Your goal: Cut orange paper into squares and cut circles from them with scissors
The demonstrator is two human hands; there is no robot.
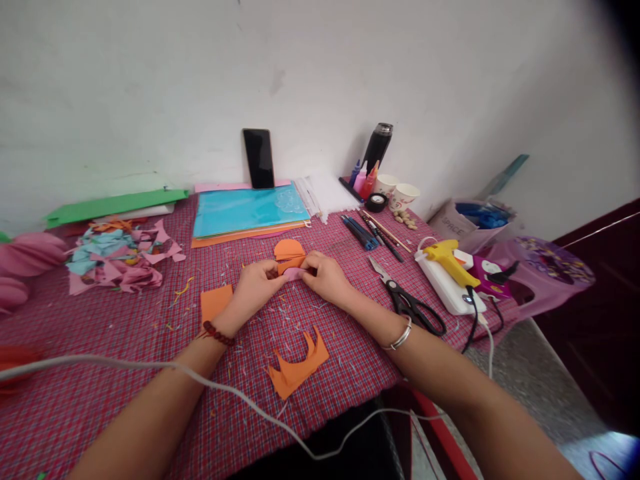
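Both my hands meet at the middle of the red checked table (125, 373). My left hand (256, 283) and my right hand (325, 275) pinch a small pink paper piece (293, 273) between their fingertips. Orange round paper pieces (289, 252) lie stacked just beyond it, touching my fingers. An orange paper square (216, 302) lies beside my left wrist. Orange offcuts (299, 365) with curved cut edges lie nearer to me, between my forearms.
Black scissors (407, 300) lie right of my right hand. A yellow glue gun (450, 260) rests on a white box. Coloured paper sheets (247, 210), a phone (259, 158), pens (360, 232), cups (403, 195) and a bottle (377, 145) stand at the back. Paper scraps (117, 257) pile up at left. A white cable (150, 365) crosses my left forearm.
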